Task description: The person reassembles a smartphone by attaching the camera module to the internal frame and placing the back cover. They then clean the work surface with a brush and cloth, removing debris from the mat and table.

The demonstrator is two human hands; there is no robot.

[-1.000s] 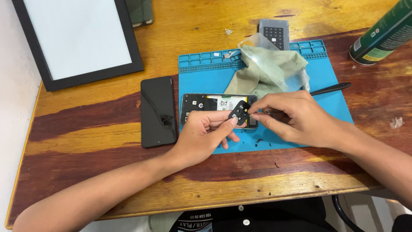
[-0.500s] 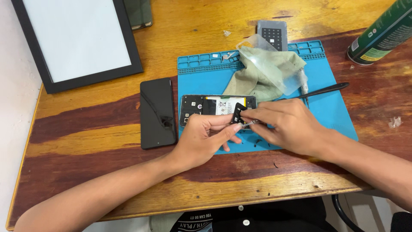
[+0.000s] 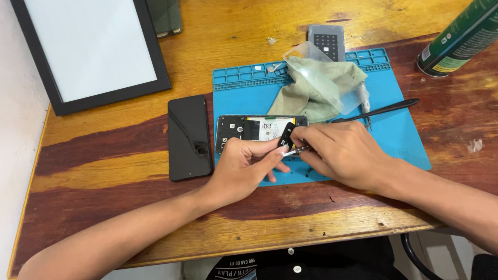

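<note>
Worktop [image 3: 119,155] of streaked red and yellow wood fills the view, and everything else lies on it. Largest on it is a black-framed panel with a white face [image 3: 91,49], set at the far left corner. Next in size is a blue work mat [image 3: 404,140] right of centre, with a row of small compartments along its far edge. A crumpled pale green cloth [image 3: 321,83] rests on the far part of the mat, with a clear plastic piece over it. A green spray can [image 3: 459,36] lies tilted at the far right corner, off the mat. A black phone panel [image 3: 189,137] lies flat just beside the mat's left edge. An opened phone body [image 3: 254,128] lies lengthwise on the mat, its white-labelled battery showing. A small grey keypad piece [image 3: 327,40] sits just beyond the mat's far edge. A thin black pry tool [image 3: 384,110] lies on the mat to the right of the phone body.

Left hand [image 3: 244,168] rests at the near edge of the phone body, its fingers closed in a pinch on a small black part [image 3: 287,137] held just above the body's right end. Right hand [image 3: 342,153] meets it from the right, fingers curled shut around a slim metal tool [image 3: 293,151] whose tip touches the small part.
</note>
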